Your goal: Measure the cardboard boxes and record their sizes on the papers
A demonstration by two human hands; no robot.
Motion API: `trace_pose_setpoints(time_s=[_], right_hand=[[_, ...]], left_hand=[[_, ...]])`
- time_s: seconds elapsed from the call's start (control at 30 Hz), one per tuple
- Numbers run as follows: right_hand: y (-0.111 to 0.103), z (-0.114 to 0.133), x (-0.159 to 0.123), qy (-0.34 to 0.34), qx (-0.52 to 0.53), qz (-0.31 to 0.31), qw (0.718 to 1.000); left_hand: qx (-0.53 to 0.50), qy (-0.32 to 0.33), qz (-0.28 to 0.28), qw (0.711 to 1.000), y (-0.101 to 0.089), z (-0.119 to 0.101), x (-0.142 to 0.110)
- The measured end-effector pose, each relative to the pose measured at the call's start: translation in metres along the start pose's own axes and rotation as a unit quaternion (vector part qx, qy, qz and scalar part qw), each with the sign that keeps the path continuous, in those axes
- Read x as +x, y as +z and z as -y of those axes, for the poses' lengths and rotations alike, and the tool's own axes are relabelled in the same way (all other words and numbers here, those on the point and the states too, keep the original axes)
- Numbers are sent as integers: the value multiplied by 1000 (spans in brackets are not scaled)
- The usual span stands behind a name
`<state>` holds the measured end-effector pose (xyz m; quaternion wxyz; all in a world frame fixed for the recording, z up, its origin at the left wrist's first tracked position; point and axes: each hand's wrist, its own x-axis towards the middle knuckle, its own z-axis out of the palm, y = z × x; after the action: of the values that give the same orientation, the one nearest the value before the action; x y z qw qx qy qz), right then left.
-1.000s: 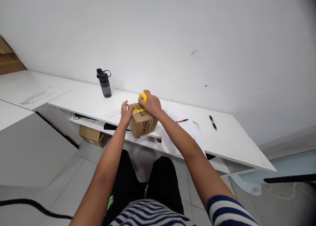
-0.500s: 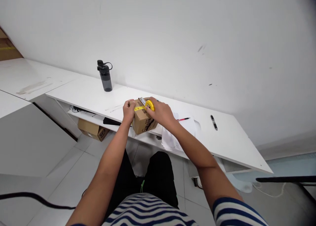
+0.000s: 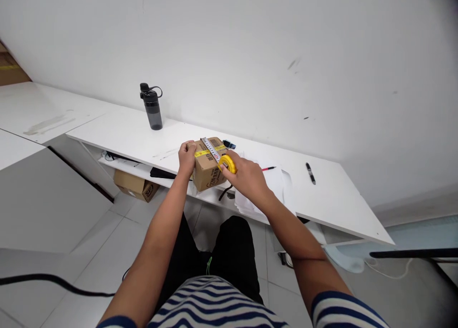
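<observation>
A small cardboard box with yellow tape is tilted at the front edge of the white desk. My left hand grips its left side, fingers closed around the edge. In my right hand is a yellow tape measure, held at the box's near right edge. Its silver blade is pulled out and lies across the top of the box, from the far edge to the case. A black strap hangs just right of the box.
A dark water bottle stands by the wall on the white desk. Papers, a red-and-black pen and a black marker lie to the right. Behind the box is a small dark object. Another carton sits below.
My right hand has drawn the tape measure right and toward me, so more blade shows across the box top. The small dark object behind the box has come into fuller view.
</observation>
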<state>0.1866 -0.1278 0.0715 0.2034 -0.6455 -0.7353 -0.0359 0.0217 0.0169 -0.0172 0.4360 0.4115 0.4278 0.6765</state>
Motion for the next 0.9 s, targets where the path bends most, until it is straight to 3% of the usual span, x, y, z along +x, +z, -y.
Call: trace_pose_setpoints(time_s=[0.27, 0.4, 0.53, 0.63, 0.73, 0.8, 0.9], right_hand=[[3, -7, 10, 16, 86, -26, 996], [10, -21, 44, -3, 175, -113, 978], [9, -43, 80, -23, 292, -174, 940], [10, -48, 96, -17, 410, -148, 900], [24, -37, 105, -18, 491, -87, 867], [40, -23, 109, -21, 518, -49, 854], [64, 1, 109, -31, 531, 15, 846]], left_hand=[[-26, -8, 1, 1000, 0, -1, 1], [-67, -9, -6, 998, -15, 0, 2], [-173, -17, -8, 985, -39, 1, 0], [-227, -19, -9, 974, -53, 4, -4], [-235, -30, 12, 971, -65, 14, -4], [-183, -41, 20, 982, -74, 24, -2], [-18, -55, 1, 998, -86, 37, -1]])
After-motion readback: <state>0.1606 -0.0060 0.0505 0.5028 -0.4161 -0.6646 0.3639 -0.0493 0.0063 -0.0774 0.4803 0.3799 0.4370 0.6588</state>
